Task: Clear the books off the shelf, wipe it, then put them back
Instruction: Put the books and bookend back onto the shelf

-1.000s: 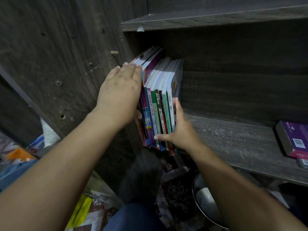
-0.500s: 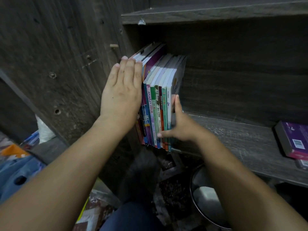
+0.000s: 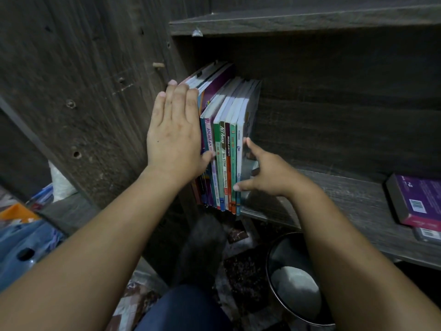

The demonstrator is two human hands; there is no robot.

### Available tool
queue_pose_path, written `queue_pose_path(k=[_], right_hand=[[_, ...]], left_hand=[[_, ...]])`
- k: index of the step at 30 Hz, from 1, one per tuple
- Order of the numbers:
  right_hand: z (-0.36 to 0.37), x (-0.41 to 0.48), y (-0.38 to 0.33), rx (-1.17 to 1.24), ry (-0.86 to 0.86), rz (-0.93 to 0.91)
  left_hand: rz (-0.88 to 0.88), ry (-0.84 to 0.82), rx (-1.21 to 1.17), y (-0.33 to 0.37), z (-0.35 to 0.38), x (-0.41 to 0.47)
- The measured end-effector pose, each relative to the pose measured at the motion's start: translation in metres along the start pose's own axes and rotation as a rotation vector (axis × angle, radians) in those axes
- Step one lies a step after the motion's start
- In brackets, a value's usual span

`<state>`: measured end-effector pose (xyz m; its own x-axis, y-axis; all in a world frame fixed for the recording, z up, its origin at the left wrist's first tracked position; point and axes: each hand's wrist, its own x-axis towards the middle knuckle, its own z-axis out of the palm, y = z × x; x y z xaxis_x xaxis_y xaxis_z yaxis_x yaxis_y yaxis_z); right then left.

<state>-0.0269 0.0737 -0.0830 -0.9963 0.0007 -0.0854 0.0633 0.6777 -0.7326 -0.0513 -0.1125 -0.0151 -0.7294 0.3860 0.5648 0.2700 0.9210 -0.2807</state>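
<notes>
8-10 books [image 3: 224, 163] (approx, thin softcovers) are being held upright as one block at the left end of the shelf [image 3: 334, 199]. Spines are facing out and the block is sitting tight to the side panel [image 3: 95, 91]. Long axis of the block is running vertical.

Block is being bracketed from both sides:
- Left grip [image 3: 174, 139] is being laid flat over the left-most spines. Fingers are straight, together and pointing up, w/ the thumb lying across the spines lower down. Nothing is being clamped.
- Right grip [image 3: 267, 177] is being pressed to the far-right cover. Index is straight up along it and the thumb is reaching left onto the last spine. Other fingers are partly hidden, so this is being read as apart and pressing, not closed round anything.

Key relation: books are sitting btwn the two grips. Left grip is higher, on the front face. Right grip is lower, at the free side, nearer the base.

Bare shelf board is lying to the right, so movement is being allowed only rightward or outward.

Judgement: block is being either squared up or readied for pull-out; which phase can't be told. Risk: covers fanning out if the squeeze is being eased unevenly.

Purple book [image 3: 417, 199] is lying flat, well apart, at the right end.
</notes>
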Motion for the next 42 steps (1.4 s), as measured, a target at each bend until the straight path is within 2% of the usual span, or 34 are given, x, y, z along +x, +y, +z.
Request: queue_pose_path(k=[11, 15, 21, 28, 34, 39, 42], right_hand=[[-0.001, -0.005, -0.008, 0.058, 0.034, -0.003], [-0.005, -0.009, -0.013, 0.019, 0.048, -0.005], [-0.017, -0.016, -0.017, -0.016, 0.116, -0.071], [-0.032, -0.015, -0.007, -0.057, 0.209, -0.093], [-0.034, -0.022, -0.007, -0.006, 0.188, -0.147], [-0.023, -0.021, -0.008, 0.041, 0.139, -0.216], [-0.021, -0.018, -0.005, 0.101, 0.129, -0.213]], left_hand=[[-0.027, 0.006, -0.036, 0.003, 0.003, 0.000], [-0.049, -0.049, -0.026, 0.004, 0.001, -0.011], [-0.044, -0.129, -0.162, 0.013, 0.006, -0.059], [0.067, 0.075, -0.346, 0.035, -0.019, -0.044], [0.085, 0.038, -0.317, 0.046, -0.022, -0.026], [0.035, 0.102, -0.320, 0.040, -0.029, -0.033], [-0.020, 0.152, -0.414, 0.043, -0.040, -0.044]])
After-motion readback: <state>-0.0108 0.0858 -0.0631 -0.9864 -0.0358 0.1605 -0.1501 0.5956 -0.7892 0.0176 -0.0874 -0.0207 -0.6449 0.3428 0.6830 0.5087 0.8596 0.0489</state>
